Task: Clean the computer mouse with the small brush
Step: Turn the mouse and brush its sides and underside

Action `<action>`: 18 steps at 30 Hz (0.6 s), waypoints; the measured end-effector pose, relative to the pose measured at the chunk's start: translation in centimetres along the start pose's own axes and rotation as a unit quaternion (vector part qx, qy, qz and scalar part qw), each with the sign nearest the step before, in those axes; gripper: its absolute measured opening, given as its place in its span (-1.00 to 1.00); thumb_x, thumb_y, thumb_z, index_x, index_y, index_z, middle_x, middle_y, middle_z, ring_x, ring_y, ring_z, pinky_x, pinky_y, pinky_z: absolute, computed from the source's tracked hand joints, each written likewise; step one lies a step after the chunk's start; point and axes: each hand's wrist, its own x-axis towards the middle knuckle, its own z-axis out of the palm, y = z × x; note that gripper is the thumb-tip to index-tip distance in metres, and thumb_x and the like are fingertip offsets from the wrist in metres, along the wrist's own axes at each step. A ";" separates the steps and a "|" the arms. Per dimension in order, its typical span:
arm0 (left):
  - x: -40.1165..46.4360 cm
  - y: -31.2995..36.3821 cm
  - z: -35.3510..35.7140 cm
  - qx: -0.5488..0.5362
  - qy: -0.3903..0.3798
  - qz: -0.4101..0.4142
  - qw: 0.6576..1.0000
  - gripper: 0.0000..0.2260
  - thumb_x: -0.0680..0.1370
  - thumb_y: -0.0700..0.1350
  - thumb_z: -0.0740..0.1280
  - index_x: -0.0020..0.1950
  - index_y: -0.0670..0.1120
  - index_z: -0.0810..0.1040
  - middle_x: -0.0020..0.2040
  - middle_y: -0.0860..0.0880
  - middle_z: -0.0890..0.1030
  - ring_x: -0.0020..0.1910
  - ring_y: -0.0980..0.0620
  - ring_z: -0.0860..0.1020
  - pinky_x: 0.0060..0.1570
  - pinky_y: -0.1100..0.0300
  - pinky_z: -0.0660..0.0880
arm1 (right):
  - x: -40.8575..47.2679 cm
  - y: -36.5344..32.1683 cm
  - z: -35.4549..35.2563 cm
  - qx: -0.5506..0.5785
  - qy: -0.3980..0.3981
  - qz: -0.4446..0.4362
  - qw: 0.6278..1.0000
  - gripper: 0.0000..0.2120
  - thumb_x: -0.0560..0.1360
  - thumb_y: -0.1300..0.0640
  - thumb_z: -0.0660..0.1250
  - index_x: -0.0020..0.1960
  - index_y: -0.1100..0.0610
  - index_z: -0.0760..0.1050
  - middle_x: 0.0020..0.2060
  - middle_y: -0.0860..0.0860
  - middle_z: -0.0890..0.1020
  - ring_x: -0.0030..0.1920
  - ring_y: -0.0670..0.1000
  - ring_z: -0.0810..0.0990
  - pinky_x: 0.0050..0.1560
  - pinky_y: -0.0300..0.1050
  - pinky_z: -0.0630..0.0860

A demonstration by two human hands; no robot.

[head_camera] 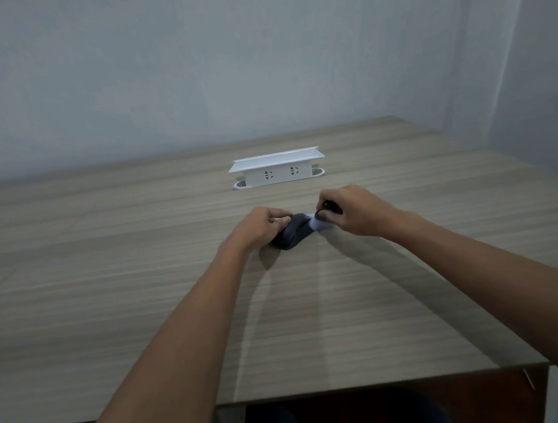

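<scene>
Left hand [261,225] clamps the black computer mouse [291,235]; right hand [351,210], just beside it, grips the small brush [320,221], bristles touching the mouse.

surface: wood-grain table [109,293] | on it: mouse [291,235] near middle | socket box [277,167] behind, apart

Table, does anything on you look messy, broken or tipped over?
Nothing stands out. The left hand steadies the dark mouse flat on the table, while the right hand holds the brush against it. The white socket box stands upright behind them. No spills show.
</scene>
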 end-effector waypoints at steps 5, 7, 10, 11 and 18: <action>0.1 -0.2 0.0 0.002 0.000 0.012 1.000 -0.68 0.65 -0.07 0.27 0.39 -0.07 0.56 0.26 -0.14 0.64 0.09 0.10 0.54 0.11 0.28 0.38 | -0.2 -1.0 -0.3 0.060 -0.010 -0.028 0.998 -0.93 0.56 0.14 0.38 -0.03 0.13 0.62 -0.25 -0.11 0.63 -0.27 -0.18 0.56 -0.21 -0.32 0.47; 0.1 -0.2 -0.1 0.004 -0.001 0.011 1.000 -0.68 0.65 -0.07 0.27 0.39 -0.06 0.55 0.25 -0.14 0.64 0.10 0.08 0.55 0.13 0.26 0.40 | 0.1 -0.5 -0.1 0.028 -0.013 -0.005 1.000 -0.91 0.56 0.14 0.38 -0.02 0.16 0.62 -0.19 -0.02 0.68 -0.20 -0.04 0.62 -0.15 -0.14 0.54; 0.1 -0.4 0.0 -0.001 0.001 0.003 1.000 -0.68 0.64 -0.06 0.27 0.39 -0.04 0.56 0.26 -0.15 0.64 0.20 0.00 0.59 0.24 0.18 0.44 | 0.3 0.1 0.1 -0.005 0.003 0.019 1.000 -0.90 0.55 0.13 0.37 -0.03 0.16 0.61 -0.14 0.03 0.71 -0.13 0.06 0.64 -0.13 -0.01 0.57; 0.2 -0.4 0.0 -0.004 0.000 0.004 1.000 -0.68 0.64 -0.06 0.27 0.39 -0.04 0.56 0.25 -0.15 0.64 0.20 0.00 0.59 0.22 0.19 0.44 | 0.3 -0.2 0.1 0.017 0.011 0.011 1.000 -0.90 0.55 0.12 0.38 -0.04 0.15 0.62 -0.18 0.00 0.70 -0.18 0.01 0.63 -0.16 -0.11 0.55; 0.0 -0.3 0.0 -0.013 -0.001 0.001 1.000 -0.68 0.65 -0.06 0.27 0.39 -0.04 0.56 0.26 -0.15 0.64 0.18 0.01 0.58 0.17 0.23 0.41 | 0.5 -0.1 0.3 0.022 0.022 0.038 0.999 -0.90 0.52 0.13 0.40 -0.05 0.16 0.65 -0.20 0.00 0.70 -0.17 0.02 0.64 -0.15 -0.09 0.56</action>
